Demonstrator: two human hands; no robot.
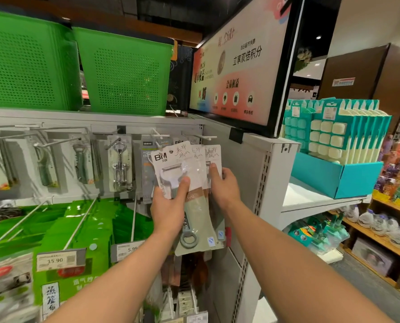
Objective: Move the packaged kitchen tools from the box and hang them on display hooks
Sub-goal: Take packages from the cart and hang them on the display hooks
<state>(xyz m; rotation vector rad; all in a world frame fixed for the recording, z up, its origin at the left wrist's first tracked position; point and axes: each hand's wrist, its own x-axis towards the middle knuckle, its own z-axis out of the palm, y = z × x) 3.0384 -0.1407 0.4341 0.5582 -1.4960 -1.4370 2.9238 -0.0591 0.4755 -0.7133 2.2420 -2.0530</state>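
Both my hands hold a fanned stack of packaged kitchen tools in front of the white pegboard. The front packet, a packaged peeler [171, 164] with a BM logo and handwriting, is gripped by my left hand [168, 206], thumb pressed on its face. My right hand [222, 185] grips the packets behind it [213, 155] from the right side. A bottle-opener packet [194, 229] hangs lower in the stack. White display hooks [159, 136] stick out just above and behind the packets. No box is in view.
Packaged corkscrews [119, 164] and other tools hang to the left. Green baskets [124, 71] sit on the top shelf beside a slanted sign [238, 66]. Long empty hooks and green packets [77, 224] fill the lower left. A teal display box [334, 178] stands right.
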